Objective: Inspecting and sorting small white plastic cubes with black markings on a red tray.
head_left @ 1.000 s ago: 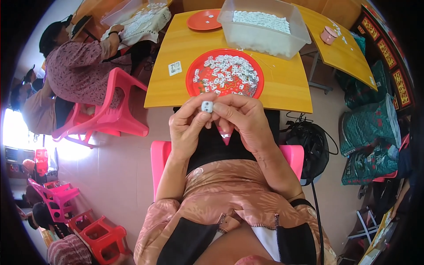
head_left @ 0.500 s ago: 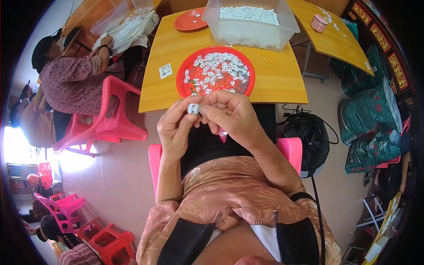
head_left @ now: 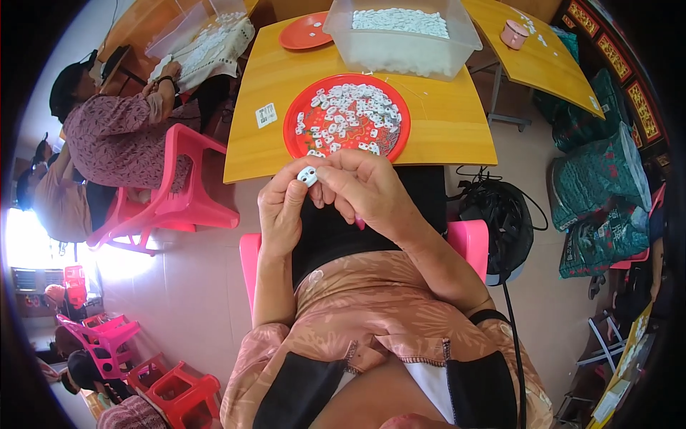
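Between my two hands, just off the table's near edge, is a small white two-holed piece (head_left: 308, 176). My left hand (head_left: 280, 207) pinches it between thumb and fingers, closed. My right hand (head_left: 368, 187) is closed too, its thumb and finger pressed against the piece's right side. Beyond my fingers, a round red tray (head_left: 291, 129) on the table holds many similar white pieces (head_left: 364, 100), some showing dark or red spots. A bit of something pink (head_left: 359, 224) shows under my right hand; its kind is hidden.
On the yellow table (head_left: 250, 154) stand a clear plastic bin (head_left: 400, 57) of white pieces, a red plate (head_left: 300, 34) and a white label (head_left: 266, 115). A person (head_left: 128, 136) works at left by a pink chair (head_left: 171, 186). At right are a black bag (head_left: 500, 229) and green sacks (head_left: 593, 179).
The white piece has tilted in my fingers and shifted slightly left and down, so its two dark holes now show more plainly. Both hands keep their grip.
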The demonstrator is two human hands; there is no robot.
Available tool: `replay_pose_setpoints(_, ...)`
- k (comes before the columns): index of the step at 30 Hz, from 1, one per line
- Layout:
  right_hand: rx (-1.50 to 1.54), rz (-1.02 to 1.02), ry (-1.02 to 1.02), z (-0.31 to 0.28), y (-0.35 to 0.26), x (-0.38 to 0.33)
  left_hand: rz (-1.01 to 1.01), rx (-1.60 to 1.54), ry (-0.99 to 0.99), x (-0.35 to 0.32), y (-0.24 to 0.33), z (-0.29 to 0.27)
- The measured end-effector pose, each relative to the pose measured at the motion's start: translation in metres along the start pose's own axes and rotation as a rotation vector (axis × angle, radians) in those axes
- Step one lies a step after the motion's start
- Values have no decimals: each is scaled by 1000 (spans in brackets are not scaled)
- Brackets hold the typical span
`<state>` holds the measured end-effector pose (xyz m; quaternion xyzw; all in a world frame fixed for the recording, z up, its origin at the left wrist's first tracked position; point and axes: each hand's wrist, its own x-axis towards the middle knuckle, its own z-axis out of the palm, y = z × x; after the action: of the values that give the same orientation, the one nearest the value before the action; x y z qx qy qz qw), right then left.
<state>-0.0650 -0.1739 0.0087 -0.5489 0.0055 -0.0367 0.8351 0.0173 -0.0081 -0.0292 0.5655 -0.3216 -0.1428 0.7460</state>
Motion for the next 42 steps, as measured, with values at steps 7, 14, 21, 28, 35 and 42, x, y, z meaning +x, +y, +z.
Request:
replay_pose_setpoints(7,300,160,6,2,2,-1,179,404,57,2,13,7)
replay_pose_setpoints(14,388,150,46,15,13,-4,322,375,187,0,4,8)
replay_pose_setpoints(21,280,178,120,12,29,-8,40,-254,176,-2,-4,3)
replay_pose_setpoints(28,-288,327,-6,-46,146,-15,106,-326,101,0,-6,-3)
replay_pose_setpoints(35,-502,331,-111,-63,196,-14,120,-290,144,-2,2,-8)
replay_pose_setpoints(42,-548,354,-101,-64,196,-13,126,-342,191,-1,5,-1)
